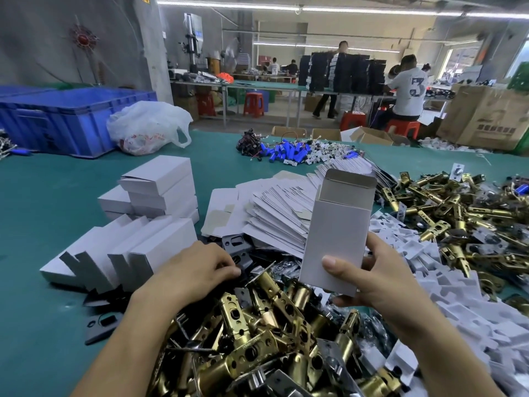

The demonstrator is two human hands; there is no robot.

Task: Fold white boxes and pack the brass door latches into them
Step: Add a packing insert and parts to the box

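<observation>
My right hand (380, 279) grips an upright white box (339, 224) by its lower end, thumb across the front; its top flap stands open. My left hand (197, 270) reaches into a heap of black metal plates (240, 250), fingertips pinching one. Brass door latches (266, 333) lie piled right in front of me, and a second pile of latches (458, 222) spreads at the right. Flat unfolded box blanks (283, 207) fan out behind the held box. Closed white boxes (160, 190) are stacked at the left, with more lying in a row (126, 253) before them.
White moulded inserts (446, 279) lie heaped at the right. Blue cylinders and small wired parts (289, 151) sit farther back on the green table (57, 202). A blue crate (65, 118) and a white plastic bag (146, 127) stand at the back left. People work at distant benches.
</observation>
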